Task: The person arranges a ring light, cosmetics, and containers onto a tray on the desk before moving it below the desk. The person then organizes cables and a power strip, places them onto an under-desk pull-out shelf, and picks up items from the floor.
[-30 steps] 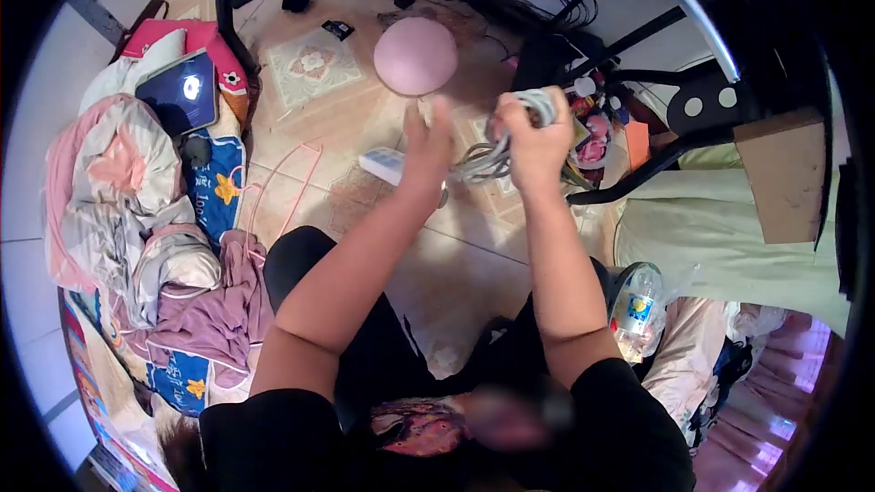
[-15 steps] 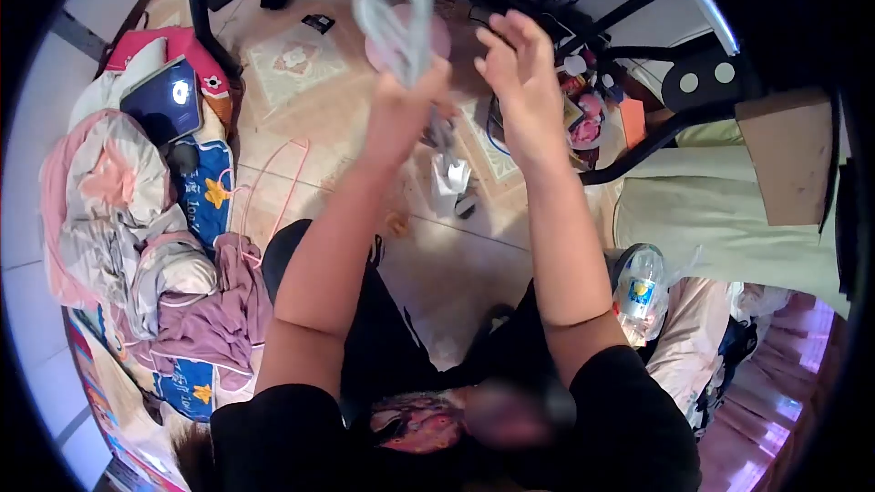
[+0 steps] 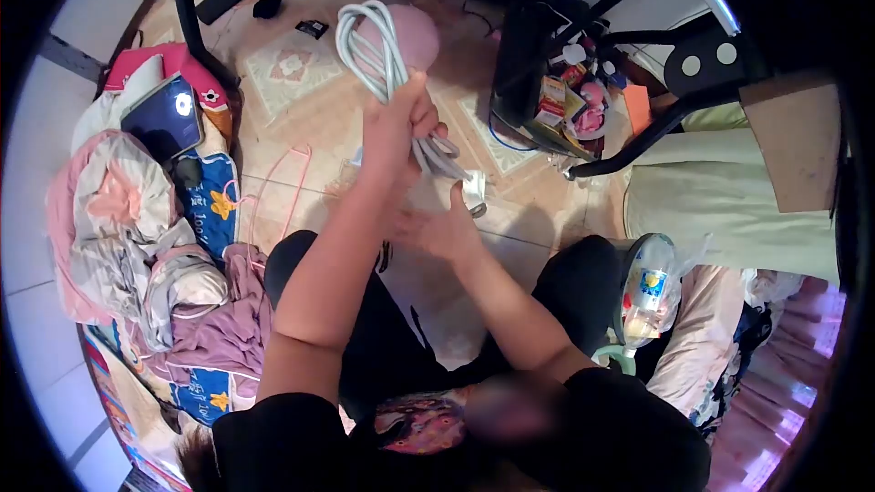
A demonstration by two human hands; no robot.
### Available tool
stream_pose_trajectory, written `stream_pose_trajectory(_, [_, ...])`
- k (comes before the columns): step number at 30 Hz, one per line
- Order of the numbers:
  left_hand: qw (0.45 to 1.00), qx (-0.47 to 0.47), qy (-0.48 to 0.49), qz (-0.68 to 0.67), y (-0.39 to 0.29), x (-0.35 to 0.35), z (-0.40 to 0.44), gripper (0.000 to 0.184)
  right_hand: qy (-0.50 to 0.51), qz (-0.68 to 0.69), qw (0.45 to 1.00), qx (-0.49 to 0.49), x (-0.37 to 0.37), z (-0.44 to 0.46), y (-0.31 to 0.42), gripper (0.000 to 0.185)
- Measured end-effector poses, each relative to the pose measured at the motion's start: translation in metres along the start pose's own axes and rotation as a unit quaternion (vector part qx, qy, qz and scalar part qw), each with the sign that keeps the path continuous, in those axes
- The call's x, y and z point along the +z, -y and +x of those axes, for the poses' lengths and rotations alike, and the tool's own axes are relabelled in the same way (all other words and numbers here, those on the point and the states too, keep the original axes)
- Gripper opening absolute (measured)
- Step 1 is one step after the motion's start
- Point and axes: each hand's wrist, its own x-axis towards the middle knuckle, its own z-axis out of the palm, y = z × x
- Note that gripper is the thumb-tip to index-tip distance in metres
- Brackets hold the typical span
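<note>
My left hand (image 3: 398, 128) is closed around a bundled white cable (image 3: 372, 46), its loops standing up above the fist. Below the fist more cable strands hang down, and a white block (image 3: 474, 191) shows near their lower end. Lower and nearer to me, my right hand (image 3: 436, 231) is open, thumb raised and fingers stretched leftward. Its fingertips are partly hidden by my left forearm. Nothing shows in that hand. Behind the cable loops, a round pink thing (image 3: 419, 36) is on the tiled floor.
A black bin (image 3: 519, 82) with small packages stands at right, beside black metal legs (image 3: 629, 150). Clothes (image 3: 118, 191), a tablet-like device (image 3: 164, 118) and a pink hanger (image 3: 296, 173) lie at left. A plastic bottle (image 3: 649, 287) is by my right knee.
My right hand has come down and left, from beside the cable to below my left hand. The cable loops stay raised in my left hand, tipped slightly further left and lower.
</note>
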Motion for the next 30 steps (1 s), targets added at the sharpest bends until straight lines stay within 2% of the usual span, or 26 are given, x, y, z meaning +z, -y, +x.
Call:
stream_pose_trajectory(1, [1.0,0.001,0.003,0.005,-0.002,-0.002,-0.002,0.017,0.005,0.001,1.0,-0.001,0.0,0.008,0.005,0.083])
stream_pose_trajectory(3, [0.992,-0.071,0.04,-0.094,-0.006,-0.005,-0.004,0.018,-0.011,-0.08,0.995,-0.061,0.002,0.021,0.013,0.086])
stream_pose_trajectory(4, [0.993,-0.067,0.042,-0.092,-0.008,-0.007,-0.004,0.018,0.095,-0.056,0.988,-0.112,0.002,0.026,0.011,0.079])
stream_pose_trajectory(5, [0.975,-0.131,0.083,-0.159,-0.009,-0.011,-0.005,0.018,0.098,-0.058,0.987,-0.109,0.002,0.028,0.013,0.079])
stream_pose_trajectory(6, [0.947,-0.193,0.122,-0.224,-0.008,-0.016,-0.005,0.018,0.03,-0.004,0.991,-0.127,0.005,0.027,0.017,0.074])
stream_pose_trajectory(7, [0.949,-0.188,0.12,-0.224,-0.006,-0.021,-0.004,0.018,-0.039,0.05,0.988,-0.142,0.006,0.025,0.019,0.069])
stream_pose_trajectory(8, [0.934,-0.235,0.118,-0.241,-0.003,-0.025,-0.003,0.013,-0.01,-0.022,0.986,-0.166,0.001,0.024,0.023,0.058])
stream_pose_trajectory(9, [0.917,-0.282,0.116,-0.257,-0.001,-0.029,-0.002,0.011,-0.008,-0.023,0.987,-0.162,-0.017,0.029,0.034,0.058])
stream_pose_trajectory(10, [0.927,-0.294,0.074,-0.219,0.0,-0.03,-0.001,0.01,-0.092,-0.069,0.975,-0.188,-0.045,0.038,0.049,0.053])
stream_pose_trajectory(11, [0.929,-0.292,0.073,-0.217,-0.001,-0.032,0.001,0.01,-0.175,-0.115,0.954,-0.214,-0.06,0.041,0.06,0.049])
stream_pose_trajectory(12, [0.951,-0.272,0.013,-0.143,0.0,-0.034,0.003,0.011,-0.173,-0.115,0.955,-0.214,-0.054,0.033,0.067,0.049])
stream_pose_trajectory(13, [0.964,-0.251,-0.047,-0.068,0.003,-0.037,0.005,0.012,-0.185,-0.088,0.958,-0.199,-0.037,0.019,0.074,0.041])
stream_pose_trajectory(14, [0.966,-0.25,-0.038,-0.057,0.008,-0.05,0.012,0.016,-0.196,-0.062,0.961,-0.185,-0.018,0.008,0.077,0.033])
stream_pose_trajectory(15, [0.966,-0.248,-0.036,-0.058,0.009,-0.051,0.014,0.016,-0.195,-0.064,0.961,-0.187,0.0,0.0,0.077,0.033])
stream_pose_trajectory(16, [0.972,-0.221,-0.072,-0.004,0.01,-0.051,0.016,0.015,-0.146,-0.113,0.952,-0.243,0.017,-0.009,0.076,0.032])
stream_pose_trajectory(17, [0.974,-0.195,-0.109,0.049,0.013,-0.05,0.017,0.014,-0.098,-0.16,0.936,-0.297,0.035,-0.018,0.076,0.033])
stream_pose_trajectory(18, [0.973,-0.197,-0.107,0.047,0.019,-0.053,0.019,0.014,-0.015,-0.173,0.929,-0.326,0.056,-0.026,0.076,0.051])
stream_pose_trajectory(19, [0.976,-0.194,-0.086,0.057,0.028,-0.058,0.022,0.015,-0.017,-0.174,0.928,-0.33,0.069,-0.03,0.074,0.051])
stream_pose_trajectory(20, [0.977,-0.19,-0.064,0.067,0.036,-0.061,0.026,0.02,-0.016,-0.233,0.914,-0.332,0.081,-0.033,0.071,0.056])
stream_pose_trajectory(21, [0.962,-0.221,-0.063,0.146,0.042,-0.06,0.031,0.029,-0.015,-0.29,0.897,-0.333,0.091,-0.034,0.069,0.062])
stream_pose_trajectory(22, [0.975,-0.189,-0.034,0.11,0.042,-0.05,0.025,0.03,-0.001,-0.327,0.887,-0.325,0.099,-0.034,0.066,0.068])
stream_pose_trajectory(23, [0.985,-0.155,-0.006,0.073,0.04,-0.041,0.018,0.031,-0.03,-0.386,0.858,-0.338,0.108,-0.033,0.06,0.074])
stream_pose_trajectory(24, [0.986,-0.127,0.056,0.091,0.042,-0.044,0.026,0.033,-0.034,-0.407,0.848,-0.338,0.113,-0.031,0.056,0.076])
stream_pose_trajectory(25, [0.981,-0.181,0.061,0.033,0.043,-0.047,0.03,0.035,-0.035,-0.429,0.837,-0.338,0.117,-0.03,0.056,0.078])
stream_pose_trajectory(28, [0.983,-0.166,0.065,0.042,0.037,-0.04,0.025,0.034,-0.024,-0.408,0.852,-0.327,0.117,-0.028,0.061,0.08])
stream_pose_trajectory(30, [0.981,-0.179,0.027,0.062,0.028,-0.027,0.02,0.045,-0.039,-0.394,0.863,-0.315,0.116,-0.031,0.064,0.078])
